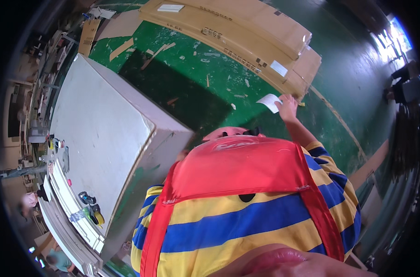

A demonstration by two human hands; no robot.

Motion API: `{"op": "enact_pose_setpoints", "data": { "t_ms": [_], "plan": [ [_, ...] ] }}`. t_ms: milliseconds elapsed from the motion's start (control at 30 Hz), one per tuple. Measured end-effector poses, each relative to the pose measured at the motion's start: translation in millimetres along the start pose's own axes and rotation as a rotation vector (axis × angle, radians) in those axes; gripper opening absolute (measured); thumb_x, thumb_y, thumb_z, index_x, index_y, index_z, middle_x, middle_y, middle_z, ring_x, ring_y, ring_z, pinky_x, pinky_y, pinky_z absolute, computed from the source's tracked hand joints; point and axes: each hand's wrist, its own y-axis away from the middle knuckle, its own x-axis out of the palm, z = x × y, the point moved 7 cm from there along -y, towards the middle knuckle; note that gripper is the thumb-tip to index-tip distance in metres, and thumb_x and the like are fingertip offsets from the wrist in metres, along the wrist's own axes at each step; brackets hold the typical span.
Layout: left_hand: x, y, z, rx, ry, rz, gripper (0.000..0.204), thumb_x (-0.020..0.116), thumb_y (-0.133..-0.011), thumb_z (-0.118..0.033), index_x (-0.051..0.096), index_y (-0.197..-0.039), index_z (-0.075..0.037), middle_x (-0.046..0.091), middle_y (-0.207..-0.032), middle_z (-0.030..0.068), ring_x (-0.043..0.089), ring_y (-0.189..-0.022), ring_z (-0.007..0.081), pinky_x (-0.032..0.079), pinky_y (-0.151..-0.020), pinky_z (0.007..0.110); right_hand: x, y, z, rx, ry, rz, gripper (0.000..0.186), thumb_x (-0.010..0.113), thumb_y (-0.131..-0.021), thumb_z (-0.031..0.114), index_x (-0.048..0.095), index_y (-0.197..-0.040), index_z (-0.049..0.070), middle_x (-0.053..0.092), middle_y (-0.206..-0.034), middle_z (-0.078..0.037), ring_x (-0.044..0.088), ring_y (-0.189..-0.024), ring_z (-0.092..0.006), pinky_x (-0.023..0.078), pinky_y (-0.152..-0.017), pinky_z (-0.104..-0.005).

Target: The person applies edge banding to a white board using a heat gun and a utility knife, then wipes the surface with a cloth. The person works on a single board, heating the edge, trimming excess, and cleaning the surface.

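Observation:
My right hand [287,106] is closed on a small white paper sheet [268,102], holding it by its right edge above the green floor, beside the near end of long cardboard boxes [235,41]. My left hand [182,155] is mostly hidden behind the red apron at my front; only a small part shows near the end of a large white board-topped block [103,138], and its fingers cannot be made out.
Tape dispensers [94,214] and stacked white panels [57,198] lie along the block's near left. Torn cardboard scraps [121,49] litter the floor [191,51]. Shelving with materials lines the far left, where a person in teal [60,261] appears. Dark objects stand at far right.

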Motion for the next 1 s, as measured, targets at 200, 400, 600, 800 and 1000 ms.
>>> {"op": "enact_pose_setpoints", "data": {
  "t_ms": [200, 400, 600, 800, 1000],
  "plan": [
    [-136, -59, -156, 0.4, 0.412, -0.118, 0.027, 0.059, -0.089, -0.025, 0.071, -0.105, -0.006, 0.071, -0.107, 0.0141, 0.067, -0.101, 0.0274, 0.052, -0.086, 0.035, 68, -199, -58, 0.028, 0.132, 0.076, 0.036, 0.072, -0.078, 0.035, 0.069, -0.107, 0.014, 0.058, -0.118, -0.01, 0.05, -0.118, -0.0291, 0.033, -0.104, -0.0496],
    [-128, -133, -67, -0.1, 0.084, -0.078, 0.03, 0.06, -0.088, -0.027, 0.071, -0.106, -0.005, 0.071, -0.108, 0.0148, 0.067, -0.101, 0.0244, 0.052, -0.085, 0.036, 164, -423, -77, 0.091, 0.112, 0.159, 0.032, 0.071, -0.078, 0.035, 0.068, -0.102, 0.015, 0.058, -0.12, -0.008, 0.049, -0.12, -0.0273, 0.033, -0.103, -0.0468],
    [-152, -124, -128, -0.461, 0.092, 0.069, 0.032, 0.061, -0.088, -0.028, 0.07, -0.107, -0.005, 0.071, -0.107, 0.0148, 0.068, -0.1, 0.0243, 0.052, -0.084, 0.036, 278, -588, -128, 0.232, 0.221, 0.35, 0.039, 0.074, -0.077, 0.035, 0.067, -0.111, 0.017, 0.057, -0.123, -0.007, 0.048, -0.123, -0.0258, 0.031, -0.105, -0.0452],
    [-176, -131, -203, -0.622, 0.157, 0.085, 0.033, 0.062, -0.087, -0.03, 0.07, -0.108, -0.005, 0.071, -0.106, 0.0147, 0.068, -0.098, 0.0241, 0.052, -0.083, 0.036, 332, -663, -163, 0.306, 0.434, 0.5, 0.054, 0.074, -0.078, 0.041, 0.061, -0.123, 0.014, 0.053, -0.128, -0.009, 0.047, -0.125, -0.0255, 0.034, -0.104, -0.0442],
    [-185, -154, -234, -0.635, 0.169, 0.133, 0.035, 0.063, -0.087, -0.031, 0.07, -0.11, -0.005, 0.072, -0.104, 0.0147, 0.068, -0.097, 0.0239, 0.052, -0.082, 0.036, 289, -672, -150, 0.142, 0.033, -0.01, 0.042, 0.074, -0.08, 0.034, 0.062, -0.112, 0.011, 0.053, -0.125, -0.012, 0.049, -0.122, -0.03, 0.037, -0.102, -0.0435]
  ]
}}
